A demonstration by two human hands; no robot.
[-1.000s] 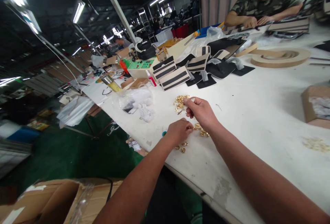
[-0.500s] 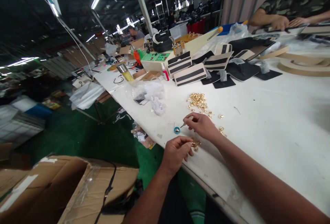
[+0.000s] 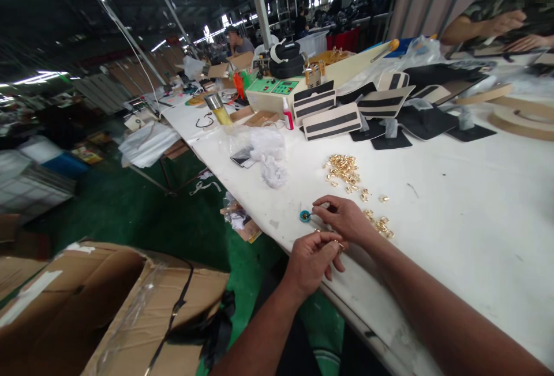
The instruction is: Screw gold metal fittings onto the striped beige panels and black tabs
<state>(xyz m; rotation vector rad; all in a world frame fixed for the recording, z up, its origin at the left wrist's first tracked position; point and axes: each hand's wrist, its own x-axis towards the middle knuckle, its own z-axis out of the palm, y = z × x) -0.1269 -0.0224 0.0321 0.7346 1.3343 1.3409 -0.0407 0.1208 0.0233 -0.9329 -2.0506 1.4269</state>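
Observation:
My left hand (image 3: 309, 260) is closed near the table's front edge, pinching a small gold metal fitting (image 3: 339, 245) between thumb and fingertips. Just beyond it, my right hand (image 3: 341, 218) is closed on a thin pointed tool, mostly hidden by the fingers. The tool's tip reaches a small round teal dish (image 3: 305, 215) with something dark and shiny inside. Several loose gold fittings (image 3: 383, 227) lie to the right of my right hand. A larger heap of gold fittings (image 3: 343, 168) is farther back on the white table (image 3: 467, 209).
Beige panels with black strips (image 3: 332, 122) lie behind the heap, near a small red-and-white bottle (image 3: 288, 115) and a green-topped machine (image 3: 274, 90). Crumpled plastic (image 3: 272, 171) sits at left. An open cardboard box (image 3: 190, 301) stands below left. A co-worker's hand (image 3: 508, 21) is across the table.
My view has shifted slightly, moving the table's things rightward. My left hand has come closer to my right hand. The tool's tip now reaches the teal dish. The co-worker's hand has risen.

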